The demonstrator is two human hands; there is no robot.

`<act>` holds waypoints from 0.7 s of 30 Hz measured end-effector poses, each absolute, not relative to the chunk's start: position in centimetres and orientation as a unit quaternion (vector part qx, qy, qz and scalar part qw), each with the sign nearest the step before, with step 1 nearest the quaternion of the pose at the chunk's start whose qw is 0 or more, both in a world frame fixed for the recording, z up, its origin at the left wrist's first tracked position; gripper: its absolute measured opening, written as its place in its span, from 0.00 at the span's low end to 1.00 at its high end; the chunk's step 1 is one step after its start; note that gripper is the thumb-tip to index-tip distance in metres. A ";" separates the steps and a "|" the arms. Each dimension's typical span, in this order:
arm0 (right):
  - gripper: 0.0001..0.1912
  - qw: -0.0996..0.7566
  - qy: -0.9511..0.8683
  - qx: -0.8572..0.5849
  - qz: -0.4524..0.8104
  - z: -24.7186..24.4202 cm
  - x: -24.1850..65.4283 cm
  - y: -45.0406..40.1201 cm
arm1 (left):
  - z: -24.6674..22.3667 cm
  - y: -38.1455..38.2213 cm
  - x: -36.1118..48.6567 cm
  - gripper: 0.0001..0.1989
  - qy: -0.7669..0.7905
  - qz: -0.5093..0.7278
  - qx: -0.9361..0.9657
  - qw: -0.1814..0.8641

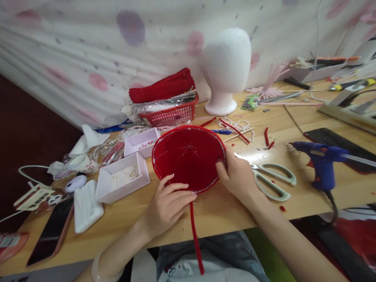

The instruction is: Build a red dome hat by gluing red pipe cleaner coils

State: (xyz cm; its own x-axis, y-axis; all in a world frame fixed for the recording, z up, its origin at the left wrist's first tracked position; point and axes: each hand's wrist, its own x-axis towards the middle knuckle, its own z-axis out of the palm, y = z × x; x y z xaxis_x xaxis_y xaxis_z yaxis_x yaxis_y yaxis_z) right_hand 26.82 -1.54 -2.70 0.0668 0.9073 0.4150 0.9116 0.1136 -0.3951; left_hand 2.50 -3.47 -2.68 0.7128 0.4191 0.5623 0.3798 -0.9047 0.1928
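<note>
A red bowl-shaped piece (188,156) is held with its hollow side facing me, a whitish line running round its rim. My left hand (172,201) grips the lower edge, its fingers lying over the rim. On the right edge my right hand (236,174) is closed, with the thumb inside the bowl and the other fingers hidden behind it. From the lower rim, beside my left fingertips, a narrow red strip (195,239) hangs down past the table's front edge.
Green-handled scissors (273,178) and a blue glue gun (319,158) lie to the right. Behind are a white foam head (227,66) and a red basket (173,113). Bead boxes (102,184), a phone (53,231) and a white cup (84,163) sit left.
</note>
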 end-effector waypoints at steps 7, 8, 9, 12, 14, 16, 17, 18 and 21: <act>0.29 0.307 -0.691 -0.654 -0.009 -2.8 26.6 -1.5 | -3.2 -3.6 2.7 0.10 0.200 0.336 0.920 0.023; 0.28 0.309 -0.693 -0.651 -0.014 -2.8 26.5 -1.5 | -3.2 -3.6 2.7 0.10 0.200 0.338 0.919 0.030; 0.28 0.310 -0.695 -0.649 -0.020 -2.9 26.4 -1.5 | -3.2 -3.7 2.7 0.09 0.201 0.339 0.919 0.035; 0.28 0.307 -0.700 -0.644 -0.031 -2.9 26.2 -1.6 | -3.2 -3.7 2.7 0.08 0.205 0.343 0.916 0.045; 0.28 0.303 -0.704 -0.641 -0.028 -2.8 26.1 -1.7 | -3.2 -3.7 2.5 0.08 0.209 0.343 0.914 0.051; 0.29 0.300 -0.707 -0.640 -0.024 -2.7 26.0 -1.7 | -3.1 -3.8 2.5 0.08 0.211 0.344 0.913 0.057; 0.29 0.299 -0.707 -0.640 -0.023 -2.7 26.0 -1.7 | -3.0 -3.8 2.4 0.08 0.212 0.343 0.913 0.060; 0.28 0.298 -0.708 -0.640 -0.023 -2.7 26.0 -1.8 | -3.0 -3.9 2.4 0.08 0.214 0.340 0.913 0.064; 0.27 0.297 -0.712 -0.635 -0.028 -2.6 26.1 -1.8 | -2.8 -3.9 2.5 0.09 0.219 0.333 0.914 0.077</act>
State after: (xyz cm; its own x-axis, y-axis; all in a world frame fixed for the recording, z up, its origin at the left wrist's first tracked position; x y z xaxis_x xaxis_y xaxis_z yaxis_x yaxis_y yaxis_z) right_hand 26.07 -1.76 -2.63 -0.0156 0.8883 0.4590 0.9217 0.1908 -0.3378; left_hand 2.46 -3.91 -2.79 0.6833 0.4508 0.5743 0.3483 -0.8926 0.2863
